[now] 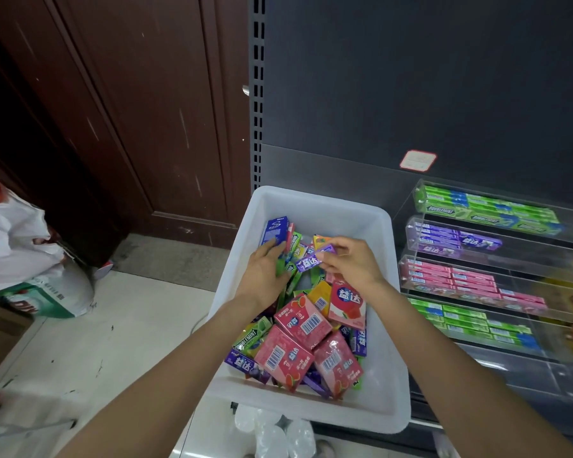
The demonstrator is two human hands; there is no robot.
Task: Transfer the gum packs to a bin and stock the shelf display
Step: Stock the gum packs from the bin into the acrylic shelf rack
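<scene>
- Pinched between thumb and fingertips of the right hand (348, 262) is 1 purple gum pack (313, 258), held just above the pile in the white bin (386, 385).
- Purple gum pack's long axis runs lower-left to upper-right across the view, printed face up; its right end sits under the right thumb, and the left end sticks out free toward the left hand (263, 276).
- Left hand lies palm-down on the pile, fingers loosely bent over some green gum packs (290, 276), fingertips touching a blue box (274, 230); whether it actually grips them, cannot tell.
- Blue box stands on edge at the far left of the pile, long axis pointing away from the camera.
- Bin holds a mixed heap: 3 pink boxes (300, 320) with barcodes up near the middle and front, a yellow pack (320, 297), more purple and green sticks underneath, lying at all angles.
- Clear tiered shelf display (543, 269) is right of the bin, against the dark shelf back panel (411, 77).
- Display rows, top to bottom: green packs (490, 209), purple packs (457, 241), pink packs (463, 280), green packs again; all lie flat with long axes running left-right.
- Brown door (129, 110) is at left, with a white plastic bag (20, 252) on the floor by it.
</scene>
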